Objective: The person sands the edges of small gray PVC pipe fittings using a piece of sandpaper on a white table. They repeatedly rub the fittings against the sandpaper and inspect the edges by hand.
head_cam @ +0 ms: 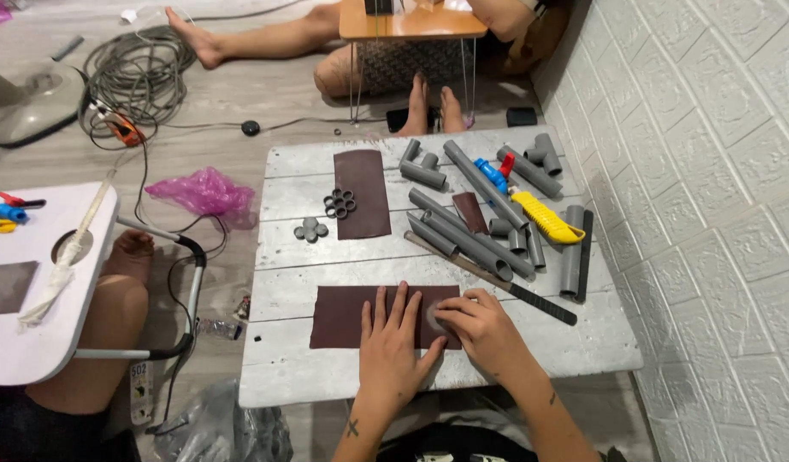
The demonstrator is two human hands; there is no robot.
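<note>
While left hand (393, 342) lies flat on brown sandpaper sheet (347, 316), right hand (480, 329) pinches grey ring (434, 317), pink bag (204, 192) on floor

In the lower middle of the frame, the left hand (393, 342) lay flat with fingers spread on a dark brown sandpaper sheet (347, 316) on the whitewashed wooden table (283, 376). Just to its right, the right hand (480, 329) pressed a small grey ring (434, 317) against the sheet with its fingertips. Above them, grey pipes (471, 239), a yellow utility knife (546, 218) and a second sandpaper strip (362, 192) lay on the table.
</note>
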